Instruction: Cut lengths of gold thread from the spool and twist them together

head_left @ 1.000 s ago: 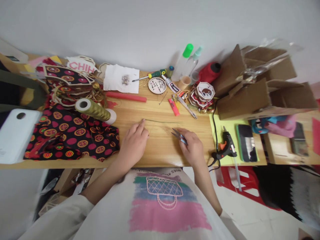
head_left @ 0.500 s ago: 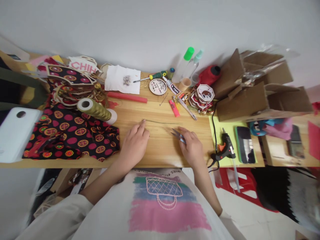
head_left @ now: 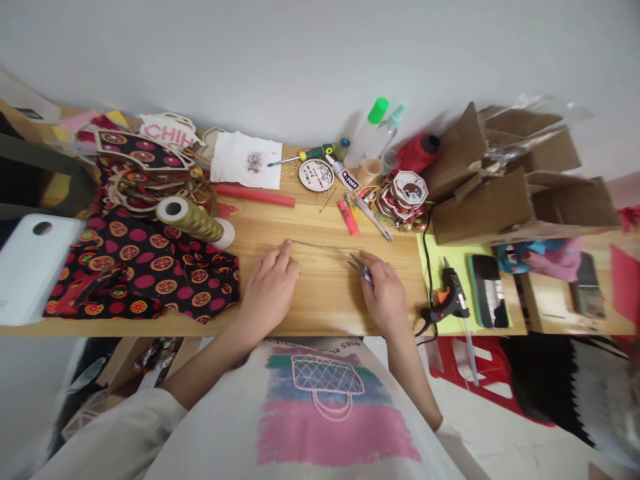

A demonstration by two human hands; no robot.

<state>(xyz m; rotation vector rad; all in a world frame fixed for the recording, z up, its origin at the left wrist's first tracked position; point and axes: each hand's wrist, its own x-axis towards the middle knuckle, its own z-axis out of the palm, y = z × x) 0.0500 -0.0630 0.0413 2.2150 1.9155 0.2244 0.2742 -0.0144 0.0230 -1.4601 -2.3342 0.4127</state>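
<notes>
My left hand [head_left: 269, 288] lies on the wooden table [head_left: 320, 303], its forefinger pressed on the left end of a thin thread [head_left: 320, 245] stretched across the wood. My right hand [head_left: 385, 295] is closed round small silver scissors [head_left: 361, 266], whose tips point up-left at the thread's right end. Whether the blades touch the thread I cannot tell.
Patterned black cloth [head_left: 145, 267] and an olive thread spool [head_left: 187, 219] lie at left. A red stick [head_left: 255, 195], screwdriver [head_left: 305, 154], glue tube [head_left: 345, 175], bottles [head_left: 370, 130] and round badges [head_left: 407, 193] crowd the back. A glue gun [head_left: 450, 293], phone [head_left: 487, 290] and cardboard boxes [head_left: 520, 190] are at right.
My right hand has shifted the scissors slightly up toward the thread's right end. The left hand has stayed on the thread.
</notes>
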